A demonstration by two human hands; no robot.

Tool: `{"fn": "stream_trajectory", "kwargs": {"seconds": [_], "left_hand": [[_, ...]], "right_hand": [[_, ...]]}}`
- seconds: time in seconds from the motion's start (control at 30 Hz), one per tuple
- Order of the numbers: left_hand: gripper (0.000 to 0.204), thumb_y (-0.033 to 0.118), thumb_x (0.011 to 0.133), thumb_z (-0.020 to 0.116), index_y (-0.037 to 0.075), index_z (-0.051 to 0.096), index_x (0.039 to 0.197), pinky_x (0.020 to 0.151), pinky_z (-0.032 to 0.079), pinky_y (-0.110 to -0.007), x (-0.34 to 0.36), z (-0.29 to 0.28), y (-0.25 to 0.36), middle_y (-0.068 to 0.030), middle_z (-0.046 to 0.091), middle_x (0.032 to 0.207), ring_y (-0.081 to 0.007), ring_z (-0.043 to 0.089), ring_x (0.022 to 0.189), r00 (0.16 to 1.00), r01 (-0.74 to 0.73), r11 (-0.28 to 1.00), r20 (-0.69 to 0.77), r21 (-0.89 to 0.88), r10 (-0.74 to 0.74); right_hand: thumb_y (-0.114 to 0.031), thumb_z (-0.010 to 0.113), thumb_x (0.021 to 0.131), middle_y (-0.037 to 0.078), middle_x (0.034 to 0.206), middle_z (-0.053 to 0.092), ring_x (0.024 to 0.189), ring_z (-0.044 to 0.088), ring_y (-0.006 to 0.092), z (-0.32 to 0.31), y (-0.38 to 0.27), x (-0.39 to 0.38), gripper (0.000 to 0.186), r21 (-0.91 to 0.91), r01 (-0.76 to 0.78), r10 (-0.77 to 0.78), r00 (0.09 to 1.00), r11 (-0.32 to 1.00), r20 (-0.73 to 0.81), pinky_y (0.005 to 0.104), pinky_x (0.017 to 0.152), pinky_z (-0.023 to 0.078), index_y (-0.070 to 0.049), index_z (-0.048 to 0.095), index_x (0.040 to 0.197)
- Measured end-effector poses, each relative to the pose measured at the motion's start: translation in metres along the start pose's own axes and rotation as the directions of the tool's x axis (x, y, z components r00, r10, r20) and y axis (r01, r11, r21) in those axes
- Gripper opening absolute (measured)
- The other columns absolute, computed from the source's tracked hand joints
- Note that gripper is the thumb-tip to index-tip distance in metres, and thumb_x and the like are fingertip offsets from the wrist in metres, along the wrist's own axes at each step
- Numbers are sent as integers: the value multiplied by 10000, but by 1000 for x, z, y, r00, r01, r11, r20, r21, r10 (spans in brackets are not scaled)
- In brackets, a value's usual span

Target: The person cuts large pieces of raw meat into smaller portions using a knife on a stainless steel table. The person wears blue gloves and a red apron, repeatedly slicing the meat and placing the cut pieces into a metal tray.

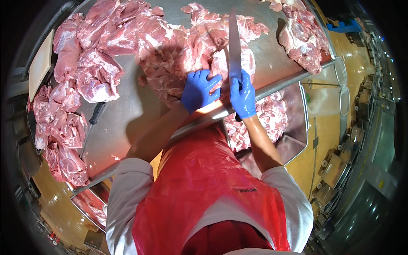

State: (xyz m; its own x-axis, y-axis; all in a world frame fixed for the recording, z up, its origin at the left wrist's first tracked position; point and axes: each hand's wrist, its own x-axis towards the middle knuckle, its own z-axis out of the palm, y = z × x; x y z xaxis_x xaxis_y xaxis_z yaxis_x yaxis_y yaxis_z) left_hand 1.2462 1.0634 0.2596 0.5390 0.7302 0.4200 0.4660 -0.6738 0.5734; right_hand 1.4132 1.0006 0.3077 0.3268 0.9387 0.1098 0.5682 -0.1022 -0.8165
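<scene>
In a blue glove, my left hand (199,91) grips a large pile of raw pink meat (163,63) near the front edge of the steel table (127,108), fingers curled on it. Beside it, to the right, my blue-gloved right hand (243,95) is closed around the handle of a long knife (233,42). The blade points away from me, over a paler piece of meat (248,63) at the pile's right. Part of the handle shows below my fingers.
Several meat chunks (97,72) line the table's left and back right (299,42). A dark-handled tool (95,112) lies at left, by a white board (40,63). Below the edge are steel bins of meat (259,123) (89,206); clear bags in ring holders (323,102) are at right.
</scene>
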Motion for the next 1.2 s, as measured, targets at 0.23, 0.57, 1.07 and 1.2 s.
{"fn": "stream_trajectory", "kwargs": {"seconds": [0.23,0.57,1.07,1.2], "left_hand": [[444,297,811,765,218,624,1224,866,413,-461,-23,15,-8,-75,577,1019,-281,587,952,999,41,991,-12,126,-39],[426,274,831,760,169,648,1229,940,421,-450,-19,-16,-10,-94,604,1101,-292,578,1069,998,43,996,43,78,-47],[143,147,799,719,136,656,927,748,489,-447,-18,29,-7,-81,600,896,-312,605,857,983,39,999,-180,16,-36],[117,143,801,726,119,644,880,745,480,-467,-20,31,-19,-95,607,907,-329,602,864,984,-21,999,-180,-49,12]], "right_hand": [[-75,527,976,163,777,645,681,652,303,-9,25,-13,395,152,-104,84,988,983,131,407,653,515,27,468,1353],[-117,538,972,196,904,686,810,686,390,1,23,-32,409,50,-36,28,990,998,139,450,721,539,-27,482,1367],[-110,556,935,208,1049,680,756,669,408,25,8,-16,611,-104,178,-182,983,979,-30,463,660,542,-114,376,1519],[-108,564,920,187,986,639,707,648,391,30,20,-30,667,-200,217,-213,976,955,41,464,607,527,-131,332,1545]]}}
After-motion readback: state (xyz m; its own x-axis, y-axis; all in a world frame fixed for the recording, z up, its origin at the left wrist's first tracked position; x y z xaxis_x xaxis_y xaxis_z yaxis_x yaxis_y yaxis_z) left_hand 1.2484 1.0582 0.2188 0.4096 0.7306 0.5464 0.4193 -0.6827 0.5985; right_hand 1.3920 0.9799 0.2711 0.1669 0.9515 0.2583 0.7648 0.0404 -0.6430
